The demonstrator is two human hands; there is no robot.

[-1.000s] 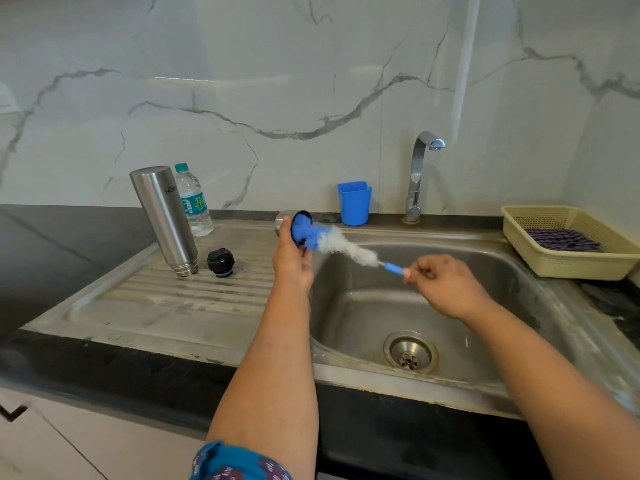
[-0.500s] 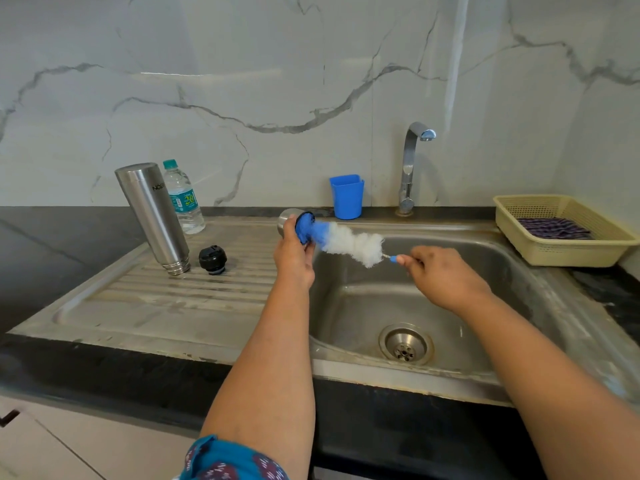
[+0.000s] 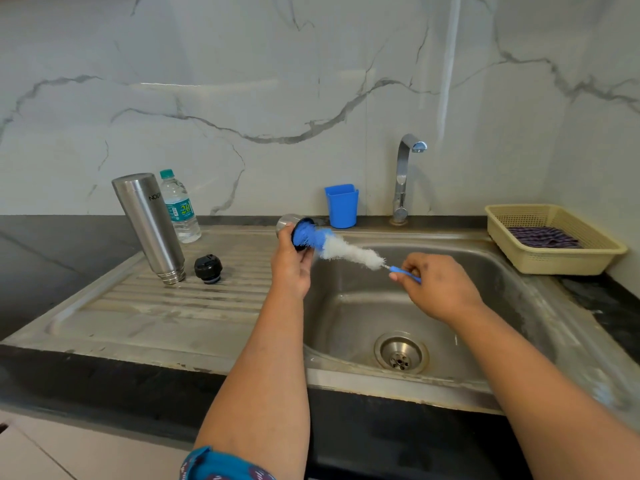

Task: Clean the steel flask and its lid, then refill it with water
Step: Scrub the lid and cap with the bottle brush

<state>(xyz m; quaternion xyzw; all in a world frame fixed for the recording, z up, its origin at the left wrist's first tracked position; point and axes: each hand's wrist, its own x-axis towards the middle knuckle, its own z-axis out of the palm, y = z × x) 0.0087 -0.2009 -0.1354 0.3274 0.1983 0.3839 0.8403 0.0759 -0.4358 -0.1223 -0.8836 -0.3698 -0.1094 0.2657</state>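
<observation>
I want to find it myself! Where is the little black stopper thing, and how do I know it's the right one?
Look at the ribbed steel draining board left of the sink basin. A tall steel flask stands upside down there, and just to its right sits the small black stopper. It is the only short, round, black thing on the board, apart from the flask and untouched by either hand.

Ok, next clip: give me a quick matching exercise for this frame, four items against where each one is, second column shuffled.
Items:
1. steel flask
2. black stopper
3. steel cap
4. striped cloth

Places:
A. in the yellow basket
B. upside down on the drainboard
C. in the left hand, bottle brush pushed into it
D. on the drainboard, right of the flask

Pairs: 1-B, 2-D, 3-C, 4-A
</observation>
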